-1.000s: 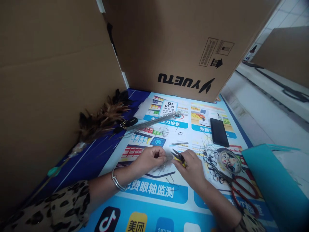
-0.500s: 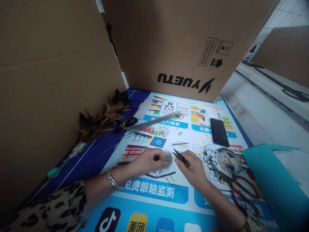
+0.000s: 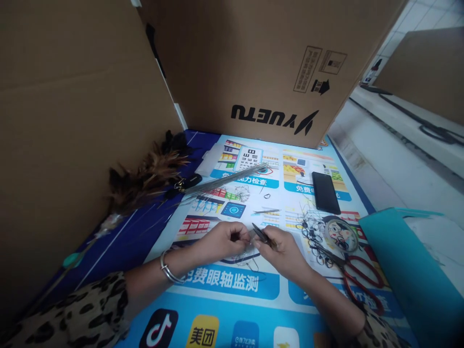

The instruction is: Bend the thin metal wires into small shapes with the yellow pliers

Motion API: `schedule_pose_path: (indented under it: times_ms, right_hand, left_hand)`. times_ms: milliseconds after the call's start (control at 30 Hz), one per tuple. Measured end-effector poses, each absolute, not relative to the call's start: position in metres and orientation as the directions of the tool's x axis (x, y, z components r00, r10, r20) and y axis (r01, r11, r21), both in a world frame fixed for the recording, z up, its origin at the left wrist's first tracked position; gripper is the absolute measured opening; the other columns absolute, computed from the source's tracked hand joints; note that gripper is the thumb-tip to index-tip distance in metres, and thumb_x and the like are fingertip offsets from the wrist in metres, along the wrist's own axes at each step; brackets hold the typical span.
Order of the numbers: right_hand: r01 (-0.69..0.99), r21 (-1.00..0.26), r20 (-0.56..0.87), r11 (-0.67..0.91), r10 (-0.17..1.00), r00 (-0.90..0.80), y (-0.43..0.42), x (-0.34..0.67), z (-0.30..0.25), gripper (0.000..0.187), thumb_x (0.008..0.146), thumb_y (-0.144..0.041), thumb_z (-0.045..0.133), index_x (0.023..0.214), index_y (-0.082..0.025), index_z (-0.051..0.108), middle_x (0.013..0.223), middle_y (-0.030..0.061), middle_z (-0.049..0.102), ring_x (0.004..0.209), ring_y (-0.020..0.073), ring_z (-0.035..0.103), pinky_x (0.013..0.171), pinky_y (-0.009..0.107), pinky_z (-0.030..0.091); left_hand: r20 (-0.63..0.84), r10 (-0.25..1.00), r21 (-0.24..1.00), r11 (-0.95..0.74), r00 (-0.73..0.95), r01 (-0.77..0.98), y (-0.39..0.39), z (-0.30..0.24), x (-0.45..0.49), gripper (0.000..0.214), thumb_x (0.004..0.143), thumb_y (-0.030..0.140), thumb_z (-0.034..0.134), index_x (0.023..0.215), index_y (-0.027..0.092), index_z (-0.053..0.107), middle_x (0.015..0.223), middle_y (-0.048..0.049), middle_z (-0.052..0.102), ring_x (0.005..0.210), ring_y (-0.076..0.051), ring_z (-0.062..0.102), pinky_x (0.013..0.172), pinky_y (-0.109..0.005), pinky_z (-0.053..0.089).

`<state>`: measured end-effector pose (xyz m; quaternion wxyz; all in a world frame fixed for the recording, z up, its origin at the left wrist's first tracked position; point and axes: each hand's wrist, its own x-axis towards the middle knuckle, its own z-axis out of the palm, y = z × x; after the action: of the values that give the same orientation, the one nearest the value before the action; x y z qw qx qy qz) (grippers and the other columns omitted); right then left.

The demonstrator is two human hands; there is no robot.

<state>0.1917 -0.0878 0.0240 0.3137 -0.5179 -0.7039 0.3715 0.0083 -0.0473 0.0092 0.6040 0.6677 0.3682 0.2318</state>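
My left hand (image 3: 230,239) is closed in a pinch on thin wire (image 3: 251,240), whose fine loops show by its fingertips. In my right hand (image 3: 284,249) is a pair of pliers (image 3: 260,233), dark-jawed and pointing up to the left. Both hands are close together over the printed sheet, and the jaws are beside the left fingertips. Whether the jaws touch the wire, I cannot tell. Loose bent wire (image 3: 253,265) lies beneath the hands. Beyond them rests a small bunch of short straight wires (image 3: 267,211).
A long bundle of straight wires (image 3: 232,178) lies behind my hands. Right are small black rings (image 3: 312,232), a round tin (image 3: 340,234), red-handled scissors (image 3: 362,273), a black phone (image 3: 325,192) and a teal box (image 3: 402,261). Feathers (image 3: 152,169) lie left; cardboard (image 3: 275,63) walls stand behind.
My right hand has moved left with the pliers, bringing their jaws up to my left fingertips. My left hand keeps its pinch. The whole view has shifted slightly.
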Motion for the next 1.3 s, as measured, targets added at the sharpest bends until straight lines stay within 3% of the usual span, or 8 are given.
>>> schedule_pose_path:
  times_ms: [200,433,633,900,1300]
  right_hand:
    - [0.441,-0.894,-0.043,0.075,0.967,-0.251,-0.086,0.197,0.031,0.020,0.080,-0.034,0.051,0.074,-0.015,0.057,0.061,-0.0037,0.043,0.057,0.0086,0.037,0.052,0.019,0.030]
    - [0.473,-0.879,-0.056,0.059,0.973,-0.224,-0.089,0.194,0.028,0.024,0.079,-0.033,0.051,0.063,-0.017,0.046,0.058,-0.0048,0.037,0.057,0.0079,0.034,0.051,0.019,0.027]
    - [0.465,-0.884,-0.055,0.052,0.975,-0.214,-0.090,0.191,0.029,0.029,0.078,-0.034,0.052,0.058,-0.017,0.039,0.057,-0.0052,0.033,0.056,0.0077,0.033,0.049,0.019,0.025]
    - [0.283,-0.957,-0.121,-0.064,0.974,-0.189,-0.089,0.195,0.026,0.023,0.076,-0.038,0.055,0.071,-0.016,0.055,0.056,-0.0050,0.037,0.054,0.0075,0.033,0.048,0.018,0.028]
    - [0.203,-0.976,-0.116,-0.081,0.979,-0.169,-0.088,0.194,0.021,0.019,0.077,-0.035,0.056,0.078,-0.016,0.058,0.063,-0.0033,0.047,0.059,0.0089,0.039,0.054,0.020,0.033]
  left_hand:
    - [-0.232,0.764,0.972,0.196,0.602,0.127,-0.048,0.009,0.006,0.015,0.072,0.026,0.059,0.070,0.013,0.052,0.057,0.0043,0.045,0.046,-0.005,0.037,0.044,-0.017,0.030]
    - [-0.284,0.762,0.945,0.327,0.582,0.033,-0.051,0.008,0.008,0.021,0.071,0.031,0.062,0.071,0.014,0.050,0.055,0.0048,0.049,0.042,-0.005,0.040,0.042,-0.018,0.034]
    - [-0.264,0.765,0.944,0.330,0.587,-0.006,-0.053,0.008,0.011,0.019,0.072,0.028,0.061,0.070,0.015,0.048,0.053,0.0053,0.049,0.043,-0.006,0.042,0.042,-0.018,0.034]
    - [-0.209,0.783,0.975,0.210,0.585,0.068,-0.052,0.004,0.010,0.019,0.072,0.028,0.061,0.070,0.015,0.047,0.058,0.0045,0.047,0.047,-0.005,0.039,0.044,-0.017,0.031]
    - [-0.187,0.740,0.964,0.266,0.646,-0.026,-0.054,0.011,0.010,0.015,0.074,0.025,0.060,0.079,0.015,0.050,0.063,0.0033,0.050,0.051,-0.006,0.042,0.046,-0.018,0.033]
